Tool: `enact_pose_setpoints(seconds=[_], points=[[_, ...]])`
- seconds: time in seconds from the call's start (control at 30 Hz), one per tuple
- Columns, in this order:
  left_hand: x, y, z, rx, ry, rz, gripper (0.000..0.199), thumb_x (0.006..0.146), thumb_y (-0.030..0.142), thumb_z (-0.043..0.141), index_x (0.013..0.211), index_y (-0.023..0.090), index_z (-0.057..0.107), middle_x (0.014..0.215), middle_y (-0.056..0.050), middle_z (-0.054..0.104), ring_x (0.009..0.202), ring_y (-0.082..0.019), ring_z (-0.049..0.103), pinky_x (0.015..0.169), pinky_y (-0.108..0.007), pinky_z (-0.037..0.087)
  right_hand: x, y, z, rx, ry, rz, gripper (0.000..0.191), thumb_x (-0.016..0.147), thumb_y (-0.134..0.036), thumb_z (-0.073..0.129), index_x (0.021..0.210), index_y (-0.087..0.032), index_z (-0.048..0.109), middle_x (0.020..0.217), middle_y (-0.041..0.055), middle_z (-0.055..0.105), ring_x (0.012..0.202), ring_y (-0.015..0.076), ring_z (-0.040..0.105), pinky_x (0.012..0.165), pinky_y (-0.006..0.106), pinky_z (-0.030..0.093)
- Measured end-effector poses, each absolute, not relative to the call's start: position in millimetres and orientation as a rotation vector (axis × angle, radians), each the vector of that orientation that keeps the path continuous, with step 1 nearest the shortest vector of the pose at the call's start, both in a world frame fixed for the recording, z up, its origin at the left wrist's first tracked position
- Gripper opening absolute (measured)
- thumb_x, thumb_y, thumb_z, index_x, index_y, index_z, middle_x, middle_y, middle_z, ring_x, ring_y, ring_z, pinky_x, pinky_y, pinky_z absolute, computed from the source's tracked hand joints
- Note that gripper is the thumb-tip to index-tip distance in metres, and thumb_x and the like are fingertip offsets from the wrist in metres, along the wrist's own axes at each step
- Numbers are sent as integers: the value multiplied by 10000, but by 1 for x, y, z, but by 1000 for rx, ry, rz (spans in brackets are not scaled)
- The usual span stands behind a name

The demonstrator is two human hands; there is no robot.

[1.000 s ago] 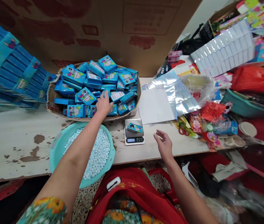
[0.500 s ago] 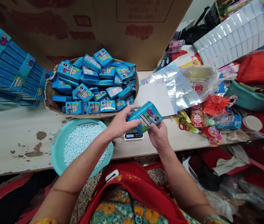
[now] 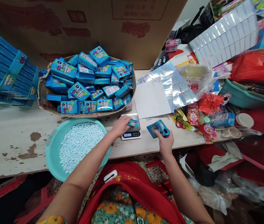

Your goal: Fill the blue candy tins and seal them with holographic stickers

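A small blue candy box [image 3: 133, 123] lies over the plate of a digital scale [image 3: 135, 134], with the fingers of my left hand [image 3: 121, 125] closed on its left end. To the right of the scale, my right hand [image 3: 165, 141] grips a larger blue packet [image 3: 157, 128], its thumb on the printed face. Behind the scale a cut-down cardboard box [image 3: 43, 105] holds a heap of small blue candy boxes [image 3: 78, 91]. Left of my left hand stands a turquoise basin [image 3: 52, 155] with many pale blue candies [image 3: 82, 143].
Tall stacks of blue cartons [image 3: 8, 79] stand at the left. A large cardboard carton [image 3: 99, 28] rises behind. A white sheet [image 3: 154, 99], holographic film [image 3: 183, 90], red scissors [image 3: 180, 125] and mixed packages lie to the right, beside a teal basin [image 3: 237, 99].
My hands have moved apart. The left one has gone down to the scale and now has a small box; the right one keeps the blue packet, lower and further right. The view has shifted slightly.
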State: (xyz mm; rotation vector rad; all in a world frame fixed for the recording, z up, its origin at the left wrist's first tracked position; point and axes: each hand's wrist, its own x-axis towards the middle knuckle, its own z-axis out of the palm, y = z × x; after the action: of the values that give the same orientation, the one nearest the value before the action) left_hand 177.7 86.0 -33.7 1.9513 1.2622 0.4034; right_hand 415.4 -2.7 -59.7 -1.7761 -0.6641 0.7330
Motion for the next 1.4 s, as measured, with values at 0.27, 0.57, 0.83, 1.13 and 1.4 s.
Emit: enact_pose_setpoints(seconds=[0.27,0.57,0.83,1.13,1.4], points=[[146,59,-1,1652,1318,753,421,713,309,690,1119,263,590,1108,-49,594,1062,-242,522,938,-340,371,394,-18,-66,-1977,-1060,353,841,602,-493,745,1272,-115,404,1337,216,401,1270,331,341,1039,522,283],[106,-14,25,529,1132,1186,445,774,482,609,1121,203,607,1085,-70,625,983,-193,578,865,-291,439,270,2,32,-1412,-1756,1272,319,741,-446,672,939,-207,595,834,21,621,742,189,566,685,305,471],[48,-7,27,-88,977,1406,369,839,467,523,808,121,649,788,-72,648,792,-166,620,777,-295,487,210,17,35,-1256,-2172,1137,330,745,-479,663,950,-226,612,833,32,589,769,202,545,684,301,428],[32,-15,8,-225,949,1430,189,811,290,571,782,113,630,756,-59,627,746,-159,607,717,-290,490,190,20,24,-1309,-2276,1220,361,731,-501,664,961,-226,617,849,28,610,765,199,552,685,296,430],[11,-21,16,243,1308,1372,273,795,372,555,976,189,648,1117,-87,622,1129,-236,526,965,-383,408,190,22,18,-1265,-1945,1470,380,685,-464,716,965,-220,633,898,21,641,837,211,581,764,330,464]])
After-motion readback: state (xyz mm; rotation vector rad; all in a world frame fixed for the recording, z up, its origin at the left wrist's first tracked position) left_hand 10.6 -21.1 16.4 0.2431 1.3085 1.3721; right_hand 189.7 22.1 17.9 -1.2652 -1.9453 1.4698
